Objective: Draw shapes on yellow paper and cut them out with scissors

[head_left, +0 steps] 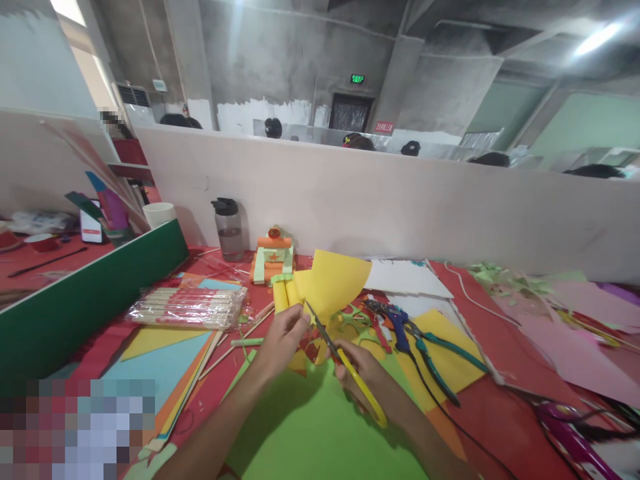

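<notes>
My left hand [289, 335] is closed on the lower edge of a yellow sheet of paper [337, 280], its thumb and fingers pinched together. The sheet fans up and to the right, with yellow rolled tubes [285, 293] at its left. In my right hand [363, 373] is a pair of yellow-handled scissors [357, 377]. Their dark blades point up and left, with the tips against the paper close to my left fingertips. A large green sheet [320, 420] lies beneath both hands. Behind the paper stands an orange and pale green paper model [273, 257] with a star.
Packaged wooden sticks [187, 307] and coloured sheets [170, 373] lie left, beside a green divider [100, 287]. A water bottle [229, 230] stands against the white partition [375, 193]. Right are a blue glue gun [399, 327], green-handled pliers [435, 360], cables and pink paper [580, 353].
</notes>
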The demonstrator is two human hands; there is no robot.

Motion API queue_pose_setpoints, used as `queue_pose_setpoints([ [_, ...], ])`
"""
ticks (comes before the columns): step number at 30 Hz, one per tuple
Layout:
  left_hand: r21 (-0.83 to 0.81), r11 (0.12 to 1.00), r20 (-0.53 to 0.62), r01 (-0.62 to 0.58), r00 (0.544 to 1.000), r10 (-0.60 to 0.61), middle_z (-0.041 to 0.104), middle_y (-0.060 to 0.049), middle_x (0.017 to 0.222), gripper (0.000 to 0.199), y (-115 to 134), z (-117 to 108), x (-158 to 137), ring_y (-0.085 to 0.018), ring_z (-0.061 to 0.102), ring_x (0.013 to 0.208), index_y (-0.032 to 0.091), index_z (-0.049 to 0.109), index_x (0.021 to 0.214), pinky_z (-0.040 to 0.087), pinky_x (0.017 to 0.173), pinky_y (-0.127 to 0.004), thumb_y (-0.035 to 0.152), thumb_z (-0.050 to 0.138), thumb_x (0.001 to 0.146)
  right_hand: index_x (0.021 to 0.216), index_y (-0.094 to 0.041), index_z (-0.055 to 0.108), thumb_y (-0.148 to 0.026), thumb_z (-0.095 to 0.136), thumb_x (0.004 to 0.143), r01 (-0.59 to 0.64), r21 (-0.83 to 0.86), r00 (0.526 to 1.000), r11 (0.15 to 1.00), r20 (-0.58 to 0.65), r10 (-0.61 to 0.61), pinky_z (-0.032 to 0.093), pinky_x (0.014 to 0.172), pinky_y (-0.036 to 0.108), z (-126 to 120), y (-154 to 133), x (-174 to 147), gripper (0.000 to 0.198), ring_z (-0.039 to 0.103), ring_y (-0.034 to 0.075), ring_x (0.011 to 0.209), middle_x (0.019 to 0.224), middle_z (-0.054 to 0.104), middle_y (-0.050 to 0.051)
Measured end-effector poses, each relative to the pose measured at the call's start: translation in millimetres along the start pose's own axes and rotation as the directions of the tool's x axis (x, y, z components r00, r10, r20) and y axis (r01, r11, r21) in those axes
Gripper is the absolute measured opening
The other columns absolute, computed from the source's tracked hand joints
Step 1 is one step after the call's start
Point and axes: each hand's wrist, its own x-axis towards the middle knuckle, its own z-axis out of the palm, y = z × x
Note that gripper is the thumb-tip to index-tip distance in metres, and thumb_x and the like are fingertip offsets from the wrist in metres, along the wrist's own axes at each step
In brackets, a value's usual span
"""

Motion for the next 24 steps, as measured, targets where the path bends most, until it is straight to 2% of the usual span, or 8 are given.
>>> queue_pose_setpoints([
  [5, 0.014, 1.000, 0.034, 0.003, 0.999, -0.004, 0.048, 0.001, 0.066, 0.037, 0.4, 1.0, -0.4, -0.014, 0.046, 0.063, 0.020, 0.052, 0.069, 0.035, 0.059, -0.024, 0.050, 0.055, 0.089, 0.109, -0.021, 0.058, -0.059, 0.064, 0.083, -0.042, 0.012, 0.999, 0.999, -0.020, 0.042, 0.036, 0.034, 0.014, 0.2, -0.4, 0.1, 0.046, 0.040, 0.005, 0.040, 0.069, 0.050, -0.006],
  [10, 0.023, 1.000, 0.040, 0.009, 0.999, -0.010, 0.049, 0.001, 0.066, 0.035, 1.5, 1.0, 0.0, -0.014, 0.046, 0.064, 0.019, 0.052, 0.069, 0.035, 0.060, -0.025, 0.048, 0.054, 0.089, 0.106, -0.020, 0.057, -0.056, 0.061, 0.087, -0.023, 0.056, 1.000, 0.998, -0.007, 0.024, 0.036, 0.032, 0.015, 0.0, 2.5, 2.9, 0.040, 0.040, 0.004, 0.036, 0.067, 0.053, -0.007],
  [24, 0.006, 1.000, 0.070, 0.014, 0.997, -0.015, 0.049, 0.003, 0.070, 0.031, -0.6, 2.8, -2.1, -0.012, 0.048, 0.065, 0.019, 0.050, 0.076, 0.037, 0.062, -0.024, 0.046, 0.056, 0.093, 0.101, -0.020, 0.055, -0.061, 0.062, 0.087, -0.012, 0.091, 1.000, 0.996, -0.009, 0.013, 0.033, 0.032, 0.014, -0.9, 8.9, 7.0, 0.044, 0.036, 0.004, 0.032, 0.052, 0.042, -0.011],
])
